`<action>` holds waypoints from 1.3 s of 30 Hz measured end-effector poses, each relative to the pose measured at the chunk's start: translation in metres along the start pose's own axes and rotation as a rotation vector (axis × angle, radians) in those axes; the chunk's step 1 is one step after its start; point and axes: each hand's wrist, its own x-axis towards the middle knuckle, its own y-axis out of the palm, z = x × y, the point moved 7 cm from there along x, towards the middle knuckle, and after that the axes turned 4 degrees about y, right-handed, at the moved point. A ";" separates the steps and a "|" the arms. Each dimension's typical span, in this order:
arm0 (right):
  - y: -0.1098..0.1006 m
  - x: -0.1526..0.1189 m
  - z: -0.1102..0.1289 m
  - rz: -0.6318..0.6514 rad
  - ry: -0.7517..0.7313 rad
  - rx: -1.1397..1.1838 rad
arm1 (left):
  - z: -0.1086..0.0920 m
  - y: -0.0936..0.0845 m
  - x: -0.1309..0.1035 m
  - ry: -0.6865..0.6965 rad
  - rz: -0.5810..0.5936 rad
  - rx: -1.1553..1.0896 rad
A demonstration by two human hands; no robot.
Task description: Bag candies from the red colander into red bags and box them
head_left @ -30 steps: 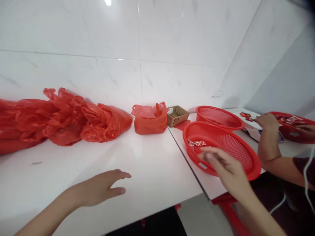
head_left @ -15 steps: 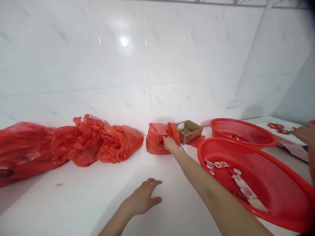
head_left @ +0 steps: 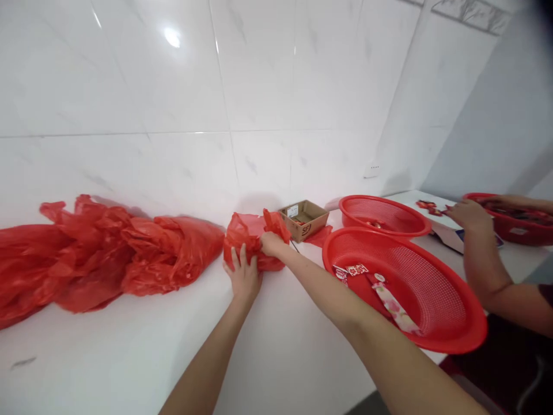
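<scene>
Against the tiled wall, small red plastic bag (head_left: pixel 250 236) sits on white table (head_left: pixel 129 346). Left hand (head_left: pixel 243 275) presses its front, fingers spread. Right hand (head_left: pixel 271 244) apparently pinches the bag's top; grip partly hidden.

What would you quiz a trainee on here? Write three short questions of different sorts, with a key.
1. True or false: both of the person's hands are on the small red plastic bag.
2. Multiple choice: what stands just right of that bag, by the wall? A) a glass jar B) an open cardboard box C) a metal pot
3. Short answer: what lies in the nearer red mesh basket?

Key:
1. True: the left hand presses the bag's front, the right hand has a grip on its top.
2. B
3. A few small red-and-white packets and a long pink patterned wrapper.
</scene>
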 end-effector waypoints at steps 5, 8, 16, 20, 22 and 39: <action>-0.064 0.011 0.004 -0.303 -0.037 0.627 | 0.007 0.007 0.001 -0.025 0.016 -0.109; -0.102 0.007 0.007 -0.436 -0.072 0.979 | 0.012 0.008 0.016 -0.078 0.002 -0.205; -0.110 -0.067 0.012 -0.444 -0.234 1.543 | 0.035 -0.037 0.023 -0.248 -0.143 -0.646; -0.045 -0.104 0.017 -0.142 -0.216 1.704 | 0.036 -0.061 -0.025 -0.291 -0.020 -1.313; -0.005 -0.120 0.025 0.066 -0.176 1.625 | 0.029 -0.064 -0.050 -0.368 0.095 -1.692; 0.103 -0.116 0.035 0.076 -0.127 0.375 | 0.048 -0.024 -0.141 -0.617 0.465 -1.787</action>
